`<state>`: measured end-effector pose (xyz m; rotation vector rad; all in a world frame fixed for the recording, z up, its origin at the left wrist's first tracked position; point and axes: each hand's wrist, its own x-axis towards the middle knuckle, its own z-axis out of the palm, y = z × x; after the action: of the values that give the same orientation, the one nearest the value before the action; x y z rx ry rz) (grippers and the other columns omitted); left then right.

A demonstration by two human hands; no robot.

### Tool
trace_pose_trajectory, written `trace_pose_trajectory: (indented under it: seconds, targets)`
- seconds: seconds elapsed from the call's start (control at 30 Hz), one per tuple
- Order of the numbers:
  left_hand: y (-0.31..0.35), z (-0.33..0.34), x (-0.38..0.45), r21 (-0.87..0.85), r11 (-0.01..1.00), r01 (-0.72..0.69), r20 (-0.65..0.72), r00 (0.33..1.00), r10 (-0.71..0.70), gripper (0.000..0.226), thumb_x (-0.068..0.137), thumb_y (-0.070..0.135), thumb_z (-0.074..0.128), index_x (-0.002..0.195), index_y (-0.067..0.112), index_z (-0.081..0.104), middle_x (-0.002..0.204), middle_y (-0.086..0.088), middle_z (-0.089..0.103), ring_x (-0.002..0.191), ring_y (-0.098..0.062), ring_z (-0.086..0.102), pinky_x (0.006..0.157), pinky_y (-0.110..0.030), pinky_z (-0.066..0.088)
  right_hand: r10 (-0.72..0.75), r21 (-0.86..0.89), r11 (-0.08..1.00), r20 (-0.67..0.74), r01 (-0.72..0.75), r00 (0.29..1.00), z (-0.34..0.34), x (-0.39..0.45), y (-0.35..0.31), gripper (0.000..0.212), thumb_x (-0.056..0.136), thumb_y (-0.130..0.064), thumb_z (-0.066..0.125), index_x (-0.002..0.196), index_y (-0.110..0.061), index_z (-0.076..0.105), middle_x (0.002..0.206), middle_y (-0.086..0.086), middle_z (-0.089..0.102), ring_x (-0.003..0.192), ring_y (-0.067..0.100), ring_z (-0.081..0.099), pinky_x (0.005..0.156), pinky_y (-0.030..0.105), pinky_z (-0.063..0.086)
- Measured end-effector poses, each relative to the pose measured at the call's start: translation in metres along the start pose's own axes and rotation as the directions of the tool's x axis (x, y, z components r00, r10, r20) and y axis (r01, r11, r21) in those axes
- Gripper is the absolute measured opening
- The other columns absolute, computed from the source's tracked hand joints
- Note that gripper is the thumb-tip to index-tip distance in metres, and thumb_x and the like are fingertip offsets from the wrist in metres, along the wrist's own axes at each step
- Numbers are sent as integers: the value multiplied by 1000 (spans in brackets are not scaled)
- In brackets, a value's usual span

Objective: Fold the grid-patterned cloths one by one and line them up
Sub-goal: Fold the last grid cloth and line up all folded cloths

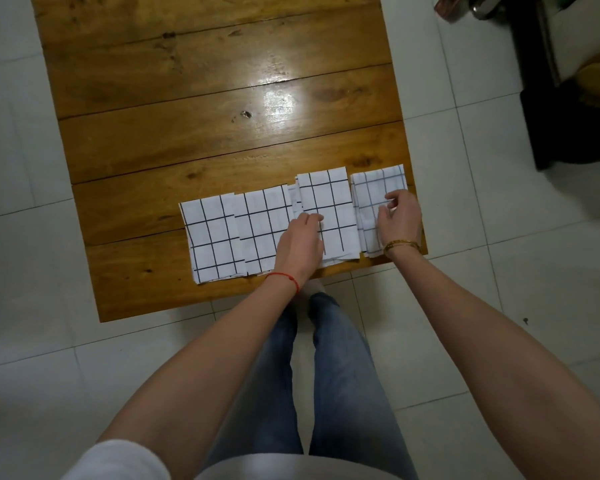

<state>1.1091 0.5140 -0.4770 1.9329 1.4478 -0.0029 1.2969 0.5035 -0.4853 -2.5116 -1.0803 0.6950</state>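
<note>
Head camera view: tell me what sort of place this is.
Probably a room in a home: a low wooden plank table on white floor tiles, dark furniture at the right, folded grid-patterned cloths lined up.

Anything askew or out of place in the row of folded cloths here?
Yes. The third cloth sits farther up the table than the two left cloths and overlaps the second cloth. The right cloth lies at the table's corner. Left hand and right hand rest on them.

Cloths point(267, 226): white, thin black grid lines. Bench point(194, 109): honey-brown wood planks, glossy. Floor point(499, 289): white tiles. Left wrist: red string point(284, 277). Right wrist: gold bangle point(400, 244). Jeans point(340, 375): faded blue.
</note>
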Motion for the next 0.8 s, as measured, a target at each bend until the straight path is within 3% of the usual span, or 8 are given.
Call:
trace_pose_trajectory:
  seconds: [0.23, 0.43, 0.63, 0.8]
  targets:
    - [43, 18, 13, -70, 998, -11, 13, 1000, 12, 47, 93, 8, 51, 139, 12, 47, 134, -8, 52, 120, -24, 50, 95, -35, 48, -14, -25, 1000, 15, 15, 1000, -22, 29, 29, 27, 92, -16, 54, 118, -9, 55, 116, 11, 55, 108, 25, 52, 88, 32, 45]
    - [75, 39, 23, -32, 996, 86, 38, 996, -84, 50, 92, 10, 51, 141, 12, 41, 131, -11, 48, 115, -26, 49, 91, -38, 50, 2, -20, 1000, 184, 1, 983, -25, 51, 45, 36, 89, -18, 56, 123, -7, 50, 121, 14, 50, 111, 28, 50, 97, 38, 45]
    - [92, 56, 26, -14, 969, 245, 50, 968, -245, 60, 92, 14, 52, 147, 12, 29, 134, -11, 45, 117, -26, 47, 92, -37, 48, -37, -18, 999, 283, 44, 958, -22, 57, 48, 33, 90, -20, 53, 121, -9, 50, 120, 12, 47, 104, 28, 54, 91, 38, 48]
    - [93, 62, 25, -66, 958, 278, 81, 959, -273, 65, 92, 13, 52, 150, 13, 23, 139, -9, 41, 121, -25, 44, 94, -36, 45, -56, 10, 998, 297, 56, 953, -21, 54, 49, 36, 90, -19, 53, 124, -8, 48, 122, 12, 47, 105, 27, 54, 93, 38, 48]
